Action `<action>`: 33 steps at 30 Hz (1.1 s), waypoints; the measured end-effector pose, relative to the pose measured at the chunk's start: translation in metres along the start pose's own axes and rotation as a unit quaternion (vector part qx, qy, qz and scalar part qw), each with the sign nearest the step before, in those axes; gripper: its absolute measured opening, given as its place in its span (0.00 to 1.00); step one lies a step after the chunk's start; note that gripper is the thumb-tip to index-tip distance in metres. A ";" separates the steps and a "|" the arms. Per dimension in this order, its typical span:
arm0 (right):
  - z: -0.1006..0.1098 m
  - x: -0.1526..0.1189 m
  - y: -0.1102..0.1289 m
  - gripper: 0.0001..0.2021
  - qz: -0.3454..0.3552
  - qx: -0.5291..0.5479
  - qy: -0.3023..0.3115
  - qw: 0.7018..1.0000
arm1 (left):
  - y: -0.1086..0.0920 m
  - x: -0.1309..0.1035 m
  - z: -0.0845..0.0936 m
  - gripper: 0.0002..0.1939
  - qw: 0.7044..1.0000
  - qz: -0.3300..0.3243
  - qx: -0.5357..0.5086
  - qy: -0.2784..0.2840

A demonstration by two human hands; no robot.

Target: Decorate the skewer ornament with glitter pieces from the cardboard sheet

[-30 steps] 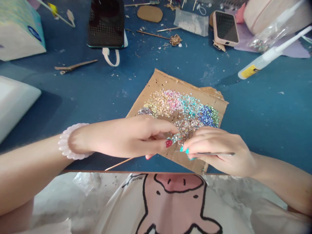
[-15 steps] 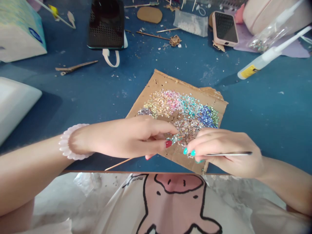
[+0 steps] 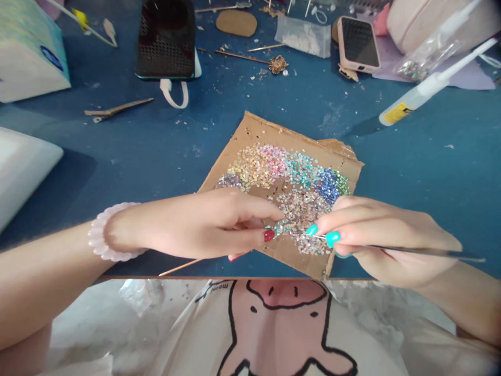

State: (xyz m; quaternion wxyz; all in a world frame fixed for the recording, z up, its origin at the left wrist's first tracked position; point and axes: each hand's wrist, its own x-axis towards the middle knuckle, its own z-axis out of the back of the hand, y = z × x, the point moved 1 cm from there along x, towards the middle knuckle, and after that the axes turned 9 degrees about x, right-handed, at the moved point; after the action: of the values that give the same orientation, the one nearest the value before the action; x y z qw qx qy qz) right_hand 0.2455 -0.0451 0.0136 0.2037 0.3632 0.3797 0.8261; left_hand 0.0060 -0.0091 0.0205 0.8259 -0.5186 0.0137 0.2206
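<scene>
My left hand (image 3: 211, 222), with red nails, is closed. Between its thumb and index finger sits a hair stick's end set with small teal stones (image 3: 281, 228). A thin wooden-coloured shaft (image 3: 180, 267) comes out below the hand and lines up with that end; the hand hides the middle. In my right hand (image 3: 387, 240), with turquoise nails, slim metal tweezers (image 3: 415, 251) are pinched, their tip at the stones. Under both hands lies a piece of cardboard (image 3: 235, 149) strewn with rhinestones (image 3: 305, 206) in yellow, pink, teal, blue, green and silver patches.
A glue bottle (image 3: 403, 110) leans at the right, near a phone (image 3: 359, 44). Behind lie a black device (image 3: 166, 42), a bag of white bits (image 3: 303, 36) and a stick with a metal flower (image 3: 278, 64). A hair clip (image 3: 117, 107) and tissue box (image 3: 35, 57) are at left.
My right hand has shifted right, showing more of the tweezers, which now lie with their tip close to the teal stones. The left hand keeps its hold nearly in place.
</scene>
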 end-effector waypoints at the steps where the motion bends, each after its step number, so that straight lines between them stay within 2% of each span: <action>1: 0.000 0.000 0.000 0.07 0.002 -0.007 0.002 1.000 | 0.000 0.000 0.000 0.12 1.000 0.001 0.000 0.003; 14: -0.006 -0.003 -0.002 0.12 0.012 -0.013 0.000 1.000 | 0.002 0.000 -0.002 0.12 1.000 0.006 -0.002 0.006; 24: -0.007 -0.002 -0.002 0.09 0.029 -0.040 0.003 0.999 | 0.001 0.000 -0.002 0.11 1.000 0.006 -0.003 0.011; 33: -0.006 -0.001 -0.002 0.12 0.050 -0.042 0.015 0.998 | 0.001 0.001 -0.002 0.11 1.000 0.005 0.003 0.013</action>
State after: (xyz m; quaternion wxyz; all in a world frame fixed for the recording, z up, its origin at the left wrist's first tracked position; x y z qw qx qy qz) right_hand 0.2418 -0.0473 0.0083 0.1714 0.3607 0.3289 0.8558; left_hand 0.0071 -0.0096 0.0182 0.8263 -0.5186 0.0274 0.2182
